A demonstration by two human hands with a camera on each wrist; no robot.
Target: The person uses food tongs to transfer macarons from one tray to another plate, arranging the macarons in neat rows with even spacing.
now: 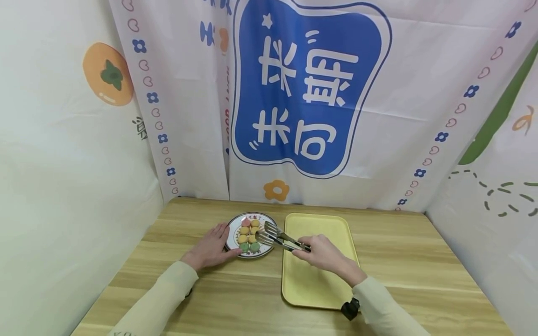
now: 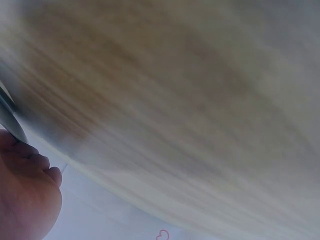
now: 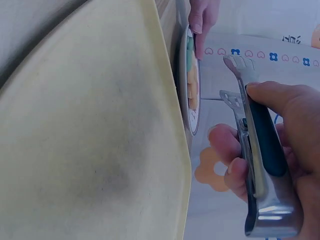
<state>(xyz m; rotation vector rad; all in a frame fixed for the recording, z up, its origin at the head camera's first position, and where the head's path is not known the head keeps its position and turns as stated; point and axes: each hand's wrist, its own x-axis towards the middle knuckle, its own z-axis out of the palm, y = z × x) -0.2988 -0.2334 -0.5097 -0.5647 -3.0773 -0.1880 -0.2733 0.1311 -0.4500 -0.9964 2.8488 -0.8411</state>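
A round white plate [image 1: 232, 233] with a dark rim bears several small round pieces [image 1: 248, 239] in yellow, green and pink, set in two columns. My left hand [image 1: 213, 247] rests at the plate's left edge, its fingers fairly straight and the thumb along the near rim. In my right hand [image 1: 323, 254] I grip metal food tongs [image 1: 290, 241]. The tongs' slotted tips hang over the right side of the plate, spread apart, with nothing seen between them. In the right wrist view, thumb and fingers wrap the tongs' dark-sided handles [image 3: 267, 140].
A yellow rectangular tray [image 1: 311, 289] lies right of the plate, beneath my right hand. Both stand on a wood-grain table [image 1: 235, 298]. A white printed cloth [image 1: 193, 140] hangs along the table's back edge, with more cloth at both sides.
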